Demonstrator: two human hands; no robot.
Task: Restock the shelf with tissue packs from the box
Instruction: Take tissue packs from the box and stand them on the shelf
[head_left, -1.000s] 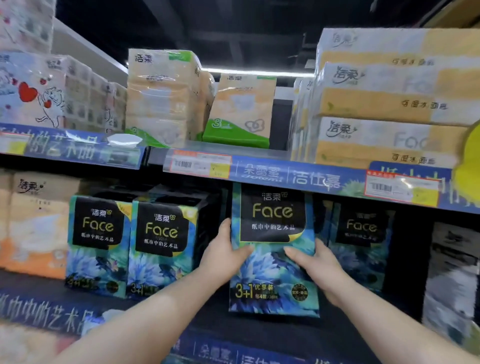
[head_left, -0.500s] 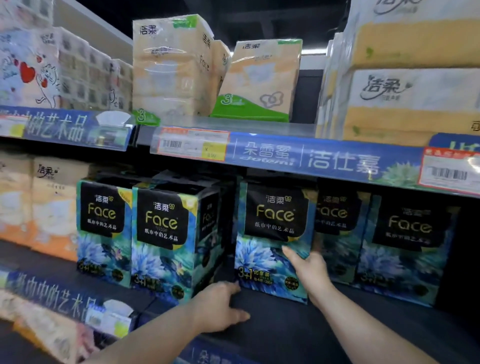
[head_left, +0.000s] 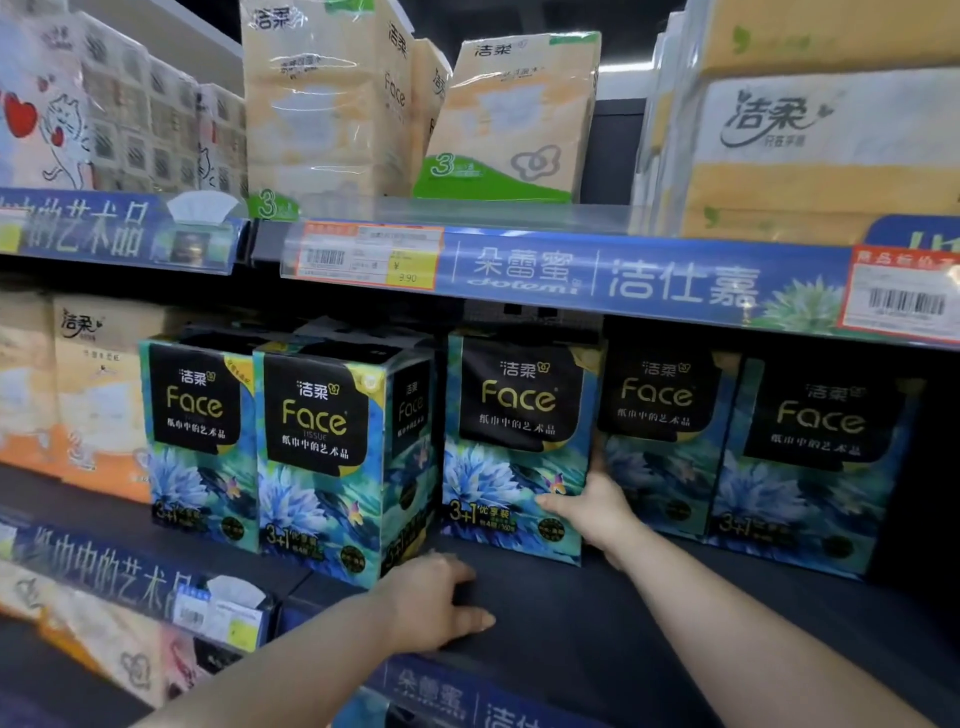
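Observation:
A dark blue-green "Face" tissue pack (head_left: 511, 447) stands upright on the middle shelf (head_left: 675, 623), set back between the neighbouring packs. My right hand (head_left: 592, 512) grips its lower right corner, thumb across the front and fingers round the side. My left hand (head_left: 436, 603) rests flat on the shelf board just in front of the pack to the left, holding nothing. Two matching packs (head_left: 317, 457) stand at the left, nearer the shelf edge, and two more (head_left: 810, 457) at the right. The box is out of view.
Beige and orange tissue packs (head_left: 98, 395) fill the shelf's left end. The upper shelf (head_left: 519, 270), with its price strip, hangs low over the Face packs and carries tall beige packs (head_left: 509, 119). Bare dark board lies in front of the middle and right packs.
The pack has gone from the shelf's front back into the row. My left hand let go of it and dropped onto the shelf board. My right hand stayed at its lower right corner.

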